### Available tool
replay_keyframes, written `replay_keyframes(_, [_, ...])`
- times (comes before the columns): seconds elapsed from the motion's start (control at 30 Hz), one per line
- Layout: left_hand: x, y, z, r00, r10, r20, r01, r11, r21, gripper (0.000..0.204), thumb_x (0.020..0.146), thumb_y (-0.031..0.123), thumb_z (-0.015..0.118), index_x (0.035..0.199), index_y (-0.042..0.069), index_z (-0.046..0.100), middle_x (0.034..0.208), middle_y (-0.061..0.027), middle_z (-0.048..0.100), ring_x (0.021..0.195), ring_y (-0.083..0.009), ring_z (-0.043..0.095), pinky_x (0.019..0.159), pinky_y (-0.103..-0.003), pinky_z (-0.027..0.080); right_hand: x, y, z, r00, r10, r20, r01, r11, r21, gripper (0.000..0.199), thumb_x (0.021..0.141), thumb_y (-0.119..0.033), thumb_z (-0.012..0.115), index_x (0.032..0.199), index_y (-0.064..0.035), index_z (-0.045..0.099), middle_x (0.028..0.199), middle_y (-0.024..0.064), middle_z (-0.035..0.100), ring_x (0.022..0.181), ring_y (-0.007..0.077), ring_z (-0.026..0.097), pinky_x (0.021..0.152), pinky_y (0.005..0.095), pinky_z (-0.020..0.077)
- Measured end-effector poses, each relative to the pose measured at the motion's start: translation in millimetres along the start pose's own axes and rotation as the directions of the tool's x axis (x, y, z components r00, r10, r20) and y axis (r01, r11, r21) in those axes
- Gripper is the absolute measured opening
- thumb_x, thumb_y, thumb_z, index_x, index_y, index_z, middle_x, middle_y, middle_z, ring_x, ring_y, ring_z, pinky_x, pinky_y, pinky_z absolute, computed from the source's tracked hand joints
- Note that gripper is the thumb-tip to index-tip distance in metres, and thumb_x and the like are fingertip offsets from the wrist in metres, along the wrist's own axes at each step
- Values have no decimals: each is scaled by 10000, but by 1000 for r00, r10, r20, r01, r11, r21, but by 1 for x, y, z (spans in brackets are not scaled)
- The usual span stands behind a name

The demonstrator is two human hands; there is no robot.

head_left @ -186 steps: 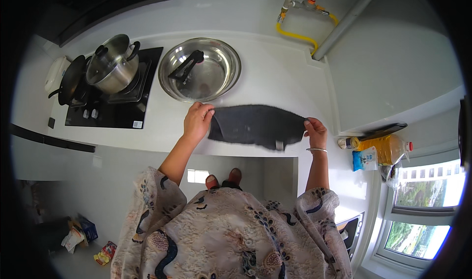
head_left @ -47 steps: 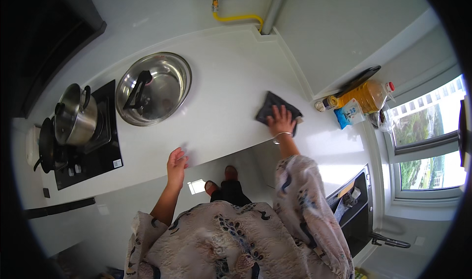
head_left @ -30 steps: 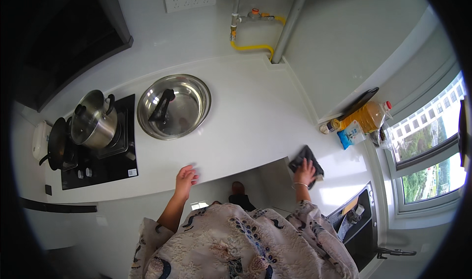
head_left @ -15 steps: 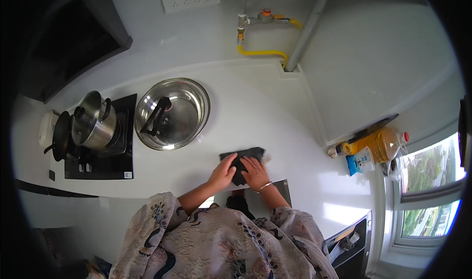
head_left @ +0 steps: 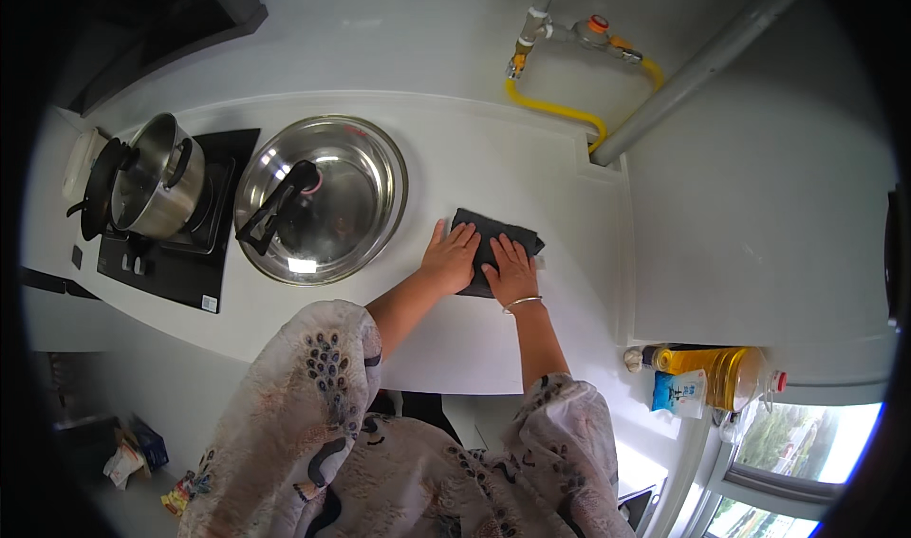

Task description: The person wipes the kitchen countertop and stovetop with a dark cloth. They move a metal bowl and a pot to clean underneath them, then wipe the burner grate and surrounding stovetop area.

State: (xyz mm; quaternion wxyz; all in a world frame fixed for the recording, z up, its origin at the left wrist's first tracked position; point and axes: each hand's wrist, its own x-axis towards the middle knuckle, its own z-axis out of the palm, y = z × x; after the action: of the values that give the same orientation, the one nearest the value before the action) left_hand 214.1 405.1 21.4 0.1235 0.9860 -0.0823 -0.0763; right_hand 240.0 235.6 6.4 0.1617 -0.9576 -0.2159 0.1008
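Note:
A dark grey cloth (head_left: 495, 231), folded into a flat pad, lies on the white counter (head_left: 455, 348). My left hand (head_left: 452, 257) rests flat on its left part, fingers stretched out. On the right part my right hand (head_left: 513, 270), a silver bangle at its wrist, presses down with fingers spread. Neither hand is closed round the cloth. Under the palms parts of the cloth are hidden. To the left of my hands stands a wide steel basin (head_left: 384, 196), with a long black handle-like piece (head_left: 277, 211) slanting across its inside.
At the far left, a steel pot (head_left: 161, 192) and a black pan (head_left: 98, 189) are on the black gas hob (head_left: 213, 225). An oil bottle (head_left: 726, 372) and a blue-white packet (head_left: 678, 393) stand by the window. A yellow gas hose (head_left: 555, 109) runs along the wall behind.
Both hands have slid the cloth away from me, farther onto the counter, with my arms reaching out more. The whole view has shifted and turned.

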Motion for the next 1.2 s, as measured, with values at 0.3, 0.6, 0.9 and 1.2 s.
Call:
replay_keyframes(0.3, [8, -7, 21, 984, 79, -162, -92, 993, -78, 541, 957, 298, 463, 1444, 94, 348, 1534, -83, 273, 1434, -220, 202, 1159, -502, 86, 13, 5, 2, 1000, 18, 12, -16, 982, -186, 662, 911, -425, 502, 1482, -170, 283, 1550, 107, 191, 1406, 311, 201, 1117, 561, 171])
replay_keyframes(0.6, [103, -41, 7, 962, -223, -161, 206, 972, -116, 535, 974, 302, 403, 1473, 138, 300, 1553, -41, 233, 1445, -194, 157, 1161, -481, 97, 158, 12, -13, 997, 6, 83, 9, 985, -175, 627, 934, -402, 447, 1494, -206, 242, 1571, 86, 138, 1429, 301, 149, 1130, 562, 126])
replay_keyframes(0.9, [10, -40, 8, 960, -264, -91, 249, 957, -149, 585, 955, 302, 442, 1480, 115, 266, 1558, -78, 208, 1447, -241, 156, 1163, -458, 122, 93, -23, 6, 983, -163, 84, 174, 973, -150, 654, 909, -406, 491, 1486, -189, 269, 1563, 96, 166, 1424, 309, 159, 1118, 592, 99])
replay_keyframes(1.2, [-211, -72, 7, 969, -242, -59, 234, 966, -112, 658, 878, 309, 566, 1455, 106, 326, 1532, -98, 273, 1431, -260, 217, 1141, -527, 130, -58, -149, 72, 938, -329, 111, 333, 943, -24, 748, 833, -390, 610, 1464, -122, 310, 1540, 155, 198, 1399, 348, 204, 1097, 618, 108])
